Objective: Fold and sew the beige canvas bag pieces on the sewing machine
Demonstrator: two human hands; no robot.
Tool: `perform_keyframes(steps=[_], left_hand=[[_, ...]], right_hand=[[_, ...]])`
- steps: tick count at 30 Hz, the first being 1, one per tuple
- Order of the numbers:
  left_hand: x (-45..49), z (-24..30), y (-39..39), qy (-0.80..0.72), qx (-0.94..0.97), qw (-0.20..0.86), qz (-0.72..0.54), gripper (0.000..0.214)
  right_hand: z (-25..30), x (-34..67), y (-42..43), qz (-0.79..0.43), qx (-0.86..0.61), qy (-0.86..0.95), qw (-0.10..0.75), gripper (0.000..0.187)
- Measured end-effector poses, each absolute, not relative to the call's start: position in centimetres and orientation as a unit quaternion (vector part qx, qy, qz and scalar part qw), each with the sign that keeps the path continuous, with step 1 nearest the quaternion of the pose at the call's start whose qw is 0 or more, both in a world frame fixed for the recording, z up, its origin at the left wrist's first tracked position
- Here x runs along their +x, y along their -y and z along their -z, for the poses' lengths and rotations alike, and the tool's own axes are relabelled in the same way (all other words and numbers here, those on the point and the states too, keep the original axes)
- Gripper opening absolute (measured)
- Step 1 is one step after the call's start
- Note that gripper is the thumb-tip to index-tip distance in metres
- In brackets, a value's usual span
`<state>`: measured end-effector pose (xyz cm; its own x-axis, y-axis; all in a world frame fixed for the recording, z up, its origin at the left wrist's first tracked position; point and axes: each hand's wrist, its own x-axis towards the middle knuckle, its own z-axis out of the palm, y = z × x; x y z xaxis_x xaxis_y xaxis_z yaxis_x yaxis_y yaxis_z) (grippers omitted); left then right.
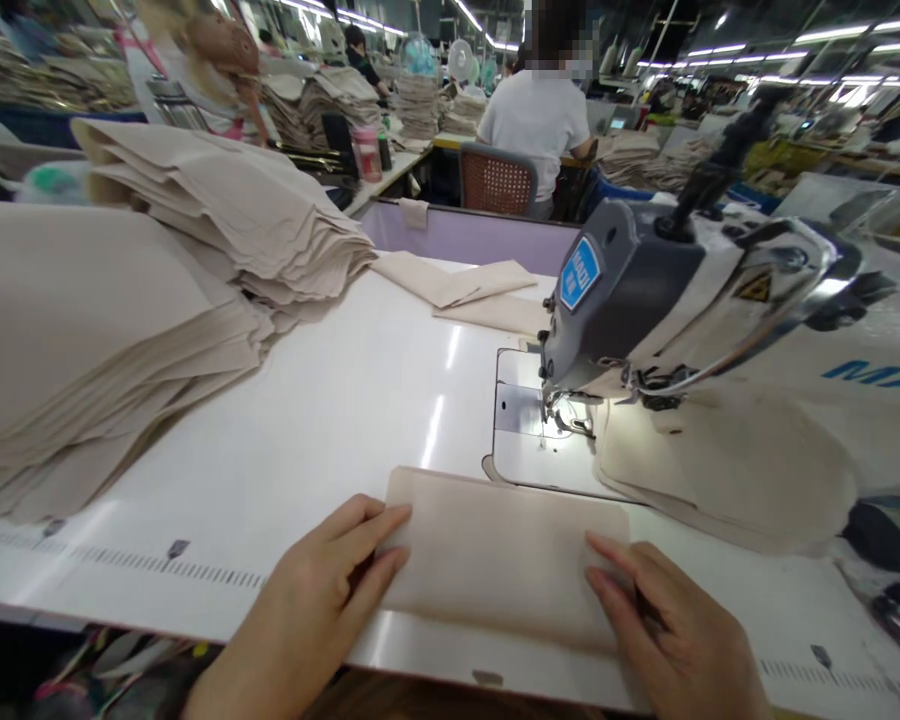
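Note:
A beige rectangular fabric piece [506, 560] with rounded far corners lies at the table's front edge, just before the sewing machine [622, 300]. My left hand [330, 590] grips its left end between thumb and fingers. At the right end, my right hand [664, 620] has thumb and fingertips closed on the same piece. The needle and presser foot [570, 415] are lit by the machine's lamp, beyond the piece and slightly right. Beside the foot, under the machine arm, rests a stack of beige rounded pieces [727, 470].
Large piles of beige fabric [105, 330] cover the left of the white table [330, 430]. Folded strips [465, 290] lie near the purple far panel [487, 235]. Ruler marks [217, 575] run along the front edge. A person in a white shirt [532, 125] sits beyond.

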<state>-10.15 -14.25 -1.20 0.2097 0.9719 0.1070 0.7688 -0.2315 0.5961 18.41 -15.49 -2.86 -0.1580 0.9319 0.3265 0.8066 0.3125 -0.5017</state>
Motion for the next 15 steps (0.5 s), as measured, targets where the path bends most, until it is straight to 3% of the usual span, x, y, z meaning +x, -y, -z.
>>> perform_keyframes(steps=[15], left_hand=[[-9.36,1.15,13.8,-0.597,0.726,0.247,-0.236,0.022]], right_hand=[[2.8,18.98,14.81,-0.038,-0.558,0.791,0.247,0.027]])
